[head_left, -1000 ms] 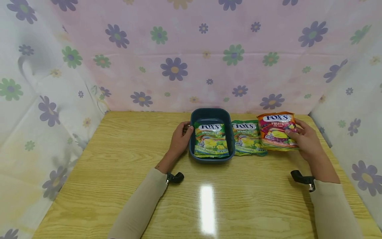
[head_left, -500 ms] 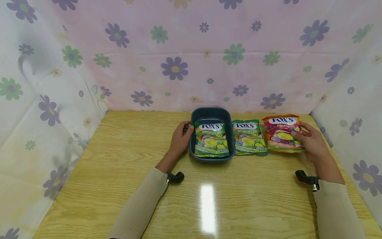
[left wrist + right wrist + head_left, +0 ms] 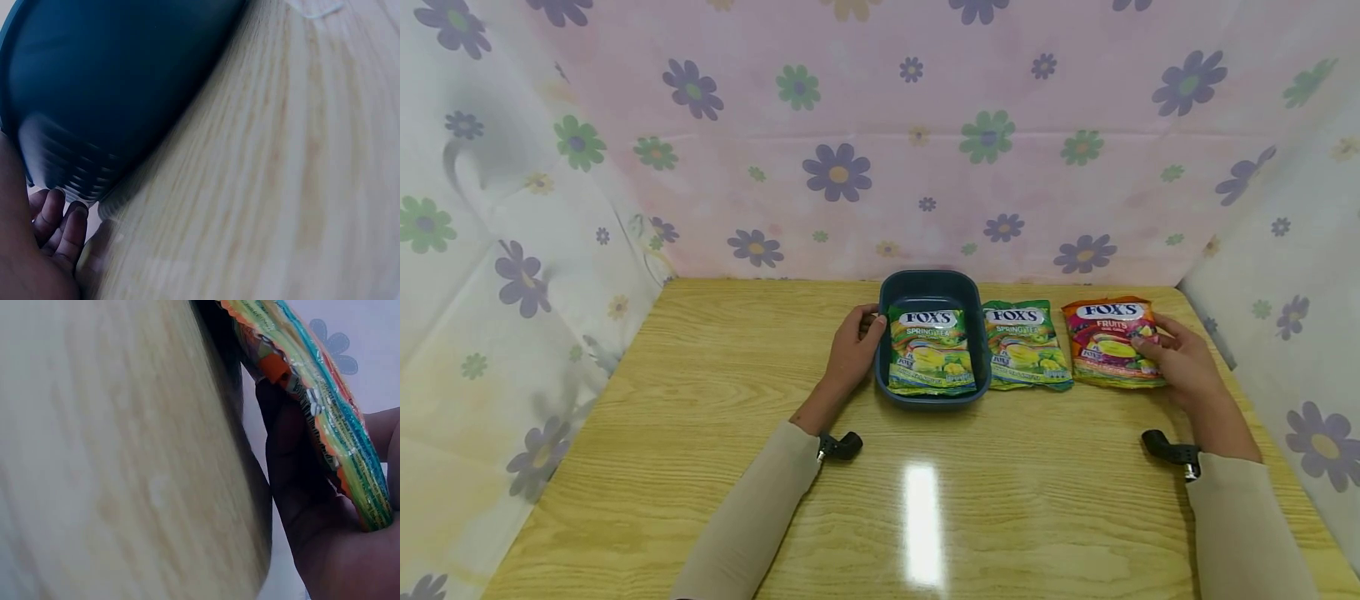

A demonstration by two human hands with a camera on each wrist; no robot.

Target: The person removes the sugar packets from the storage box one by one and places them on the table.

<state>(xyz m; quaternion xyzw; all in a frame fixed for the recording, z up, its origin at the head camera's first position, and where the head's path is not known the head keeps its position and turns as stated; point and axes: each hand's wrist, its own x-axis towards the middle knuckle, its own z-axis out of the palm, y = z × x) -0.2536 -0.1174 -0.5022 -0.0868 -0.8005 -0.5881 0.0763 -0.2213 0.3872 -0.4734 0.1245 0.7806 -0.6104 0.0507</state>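
Observation:
My left hand (image 3: 853, 346) grips the left rim of a dark teal plastic basket (image 3: 929, 402), thumb at the rim. In the left wrist view its curled fingers (image 3: 72, 234) show beside the slotted wall. Inside the basket rests a green Fox's Spring Tea candy bag (image 3: 931, 354). A second green Spring Tea bag (image 3: 1026, 346) lies on the table against the basket's right side. Farther right, my right hand (image 3: 1191, 367) pinches a red and orange Fox's Fruits candy bag (image 3: 1108, 342) by its right edge, thumb on top. The right wrist view has fingers (image 3: 294, 456) under that bag.
The wooden table (image 3: 1000, 500) runs toward me, with a bright light reflection in front of the basket. A flowered cloth backdrop (image 3: 880, 208) stands close behind the basket and bags, and cloth also hangs at both sides.
My right hand has moved the Fruits candy bag to the right, off the second green bag, then lowered it beside that bag. My left hand and the basket have stayed put.

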